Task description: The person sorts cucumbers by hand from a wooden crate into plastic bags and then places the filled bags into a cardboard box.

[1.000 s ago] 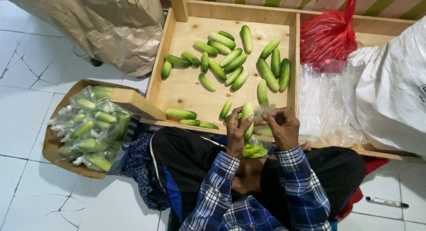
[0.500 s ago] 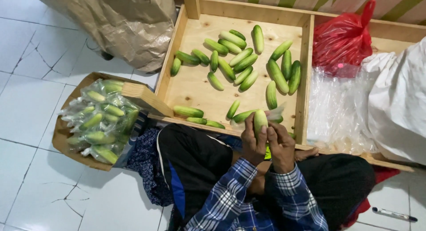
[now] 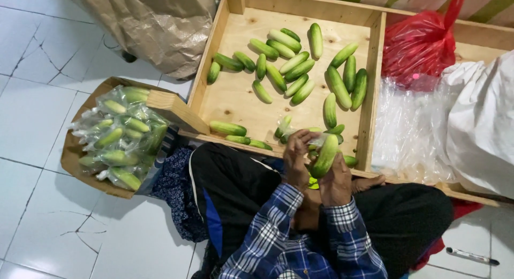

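Over a wooden tray (image 3: pixel 235 99) of cucumbers, the right hand (image 3: pixel 336 177) grips a cucumber (image 3: pixel 325 156); the left hand (image 3: pixel 296 158) pinches its clear plastic bag (image 3: pixel 316 140).

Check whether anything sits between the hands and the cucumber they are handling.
Nothing visible does. The right hand holds the cucumber directly, and the left hand touches the thin clear plastic bag at its upper end. Loose cucumbers lie beyond in the wooden tray.

We see the cucumber (image 3: pixel 325 156), upright between both hands a moment ago, now tilted in the right hand (image 3: pixel 336 178), while the left hand (image 3: pixel 297 157) seemingly pinches clear plastic (image 3: pixel 316 141) at its tip.
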